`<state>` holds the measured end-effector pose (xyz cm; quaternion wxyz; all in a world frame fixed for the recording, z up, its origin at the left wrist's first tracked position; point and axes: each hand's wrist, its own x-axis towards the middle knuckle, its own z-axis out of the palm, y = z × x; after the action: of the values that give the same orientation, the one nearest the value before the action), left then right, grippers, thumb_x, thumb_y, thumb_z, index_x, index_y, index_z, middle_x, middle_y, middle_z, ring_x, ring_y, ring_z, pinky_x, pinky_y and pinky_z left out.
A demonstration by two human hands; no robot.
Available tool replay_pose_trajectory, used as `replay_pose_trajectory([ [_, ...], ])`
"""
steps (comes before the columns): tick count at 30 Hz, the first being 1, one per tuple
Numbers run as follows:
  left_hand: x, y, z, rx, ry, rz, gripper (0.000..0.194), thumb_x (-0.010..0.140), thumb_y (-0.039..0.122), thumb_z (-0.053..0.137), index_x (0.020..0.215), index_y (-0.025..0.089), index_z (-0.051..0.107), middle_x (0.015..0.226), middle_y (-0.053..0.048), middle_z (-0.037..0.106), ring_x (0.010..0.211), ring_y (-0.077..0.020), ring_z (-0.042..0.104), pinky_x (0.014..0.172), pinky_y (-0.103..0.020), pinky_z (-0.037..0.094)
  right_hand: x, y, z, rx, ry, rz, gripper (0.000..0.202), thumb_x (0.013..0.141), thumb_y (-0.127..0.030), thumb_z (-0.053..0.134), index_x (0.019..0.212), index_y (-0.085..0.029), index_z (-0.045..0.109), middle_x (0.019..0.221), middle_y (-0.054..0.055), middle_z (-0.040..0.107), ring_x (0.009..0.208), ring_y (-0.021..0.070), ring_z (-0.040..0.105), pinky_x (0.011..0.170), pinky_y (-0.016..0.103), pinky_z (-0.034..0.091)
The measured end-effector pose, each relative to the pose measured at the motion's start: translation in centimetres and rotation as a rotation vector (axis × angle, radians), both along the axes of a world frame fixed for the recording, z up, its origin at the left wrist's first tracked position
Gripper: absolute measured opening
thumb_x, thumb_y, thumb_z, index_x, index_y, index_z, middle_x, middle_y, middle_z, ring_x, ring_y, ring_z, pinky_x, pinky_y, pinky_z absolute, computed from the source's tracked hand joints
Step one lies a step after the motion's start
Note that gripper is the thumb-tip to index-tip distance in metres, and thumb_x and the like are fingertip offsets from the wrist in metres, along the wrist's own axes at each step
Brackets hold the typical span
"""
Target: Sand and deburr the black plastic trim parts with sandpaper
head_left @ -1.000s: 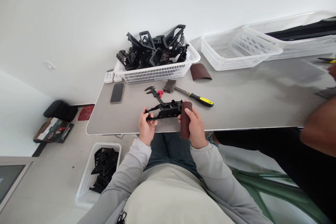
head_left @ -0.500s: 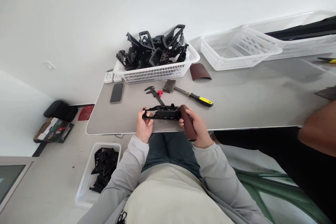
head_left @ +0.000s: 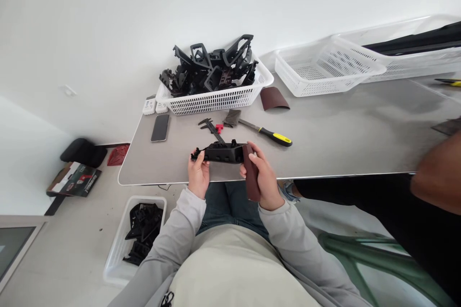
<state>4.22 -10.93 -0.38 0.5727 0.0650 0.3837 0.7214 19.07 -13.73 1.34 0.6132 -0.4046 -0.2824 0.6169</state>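
Above the table's front edge, my left hand [head_left: 198, 173] grips the left end of a black plastic part [head_left: 224, 152]. My right hand [head_left: 265, 177] is closed around a curled piece of brown sandpaper [head_left: 251, 175], which lies against the right end of the part. Whether the right fingers also touch the part is hidden behind the sandpaper. Just beyond the part lies a black caliper [head_left: 215, 131], with a small red piece [head_left: 219, 128] beside it. A file [head_left: 274, 136] with a black and yellow handle rests to the right, its far end by a crumpled grey-brown piece [head_left: 232, 117].
A white basket [head_left: 216, 102] heaped with black plastic parts stands at the back, a flat sandpaper sheet [head_left: 274, 98] to its right. White baskets [head_left: 309, 87] continue rightward. A phone [head_left: 160, 128] lies left. Below stands a bin [head_left: 117, 249] of parts. Another person's arm [head_left: 437, 172] is at right.
The right hand and sandpaper have shifted slightly left and toward me, and the sandpaper has turned. The black part has moved a little left and tilted in the left hand.
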Motion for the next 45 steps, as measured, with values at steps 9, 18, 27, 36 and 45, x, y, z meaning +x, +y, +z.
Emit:
replay_pose_trajectory([
  [9, 2.6, -1.7, 0.4, -0.018, -0.087, -0.384, 0.016, 0.075, 0.028, 0.071, 0.077, 0.013, 0.065, 0.059, 0.002, 0.063, 0.043, -0.0050, 0.052, 0.042, -0.016, 0.042, -1.7, -0.8, -0.4, 0.074, -0.113, 0.040, 0.051, 0.077, -0.036, 0.058, 0.126, -0.025, 0.047, 0.064, -0.006, 0.054, 0.047, 0.0110, 0.049, 0.046, 0.026, 0.042],
  [18, 2.7, -1.9, 0.6, 0.071, 0.064, -0.425, 0.031, 0.053, 0.025, 0.085, 0.074, 0.013, 0.067, 0.071, -0.001, 0.069, 0.058, -0.0088, 0.062, 0.059, -0.021, 0.049, -1.1, -0.8, -0.4, 0.085, -0.209, 0.106, 0.058, 0.080, -0.037, 0.058, 0.135, -0.024, 0.044, 0.062, -0.004, 0.057, 0.050, 0.0127, 0.052, 0.050, 0.027, 0.047],
  [27, 2.8, -1.5, 0.5, 0.106, 0.218, -0.194, 0.039, 0.058, 0.042, 0.081, 0.082, 0.016, 0.063, 0.084, -0.003, 0.071, 0.086, -0.0192, 0.067, 0.084, -0.035, 0.050, -0.2, -1.0, -0.5, 0.211, -0.500, 0.094, 0.054, 0.080, -0.041, 0.062, 0.132, -0.028, 0.051, 0.092, 0.003, 0.065, 0.052, 0.0101, 0.054, 0.047, 0.026, 0.049],
  [36, 2.3, -1.5, 0.3, 0.063, 0.308, -0.196, 0.034, 0.061, 0.038, 0.080, 0.081, 0.017, 0.062, 0.080, -0.003, 0.070, 0.078, -0.0183, 0.067, 0.076, -0.032, 0.051, -0.8, -1.3, -0.8, 0.229, -0.513, 0.152, 0.065, 0.082, -0.038, 0.061, 0.136, -0.027, 0.027, 0.110, 0.007, 0.063, 0.052, 0.0098, 0.055, 0.053, 0.029, 0.051],
  [45, 2.5, -1.9, -0.2, 0.069, 0.379, -0.234, 0.036, 0.064, 0.043, 0.077, 0.084, 0.018, 0.062, 0.080, -0.003, 0.070, 0.078, -0.0199, 0.068, 0.073, -0.031, 0.053, -0.8, -1.1, -0.3, 0.363, -0.880, 0.058, 0.031, 0.083, -0.038, 0.058, 0.110, -0.022, 0.057, 0.100, 0.008, 0.064, 0.083, 0.0210, 0.061, 0.072, 0.036, 0.049],
])
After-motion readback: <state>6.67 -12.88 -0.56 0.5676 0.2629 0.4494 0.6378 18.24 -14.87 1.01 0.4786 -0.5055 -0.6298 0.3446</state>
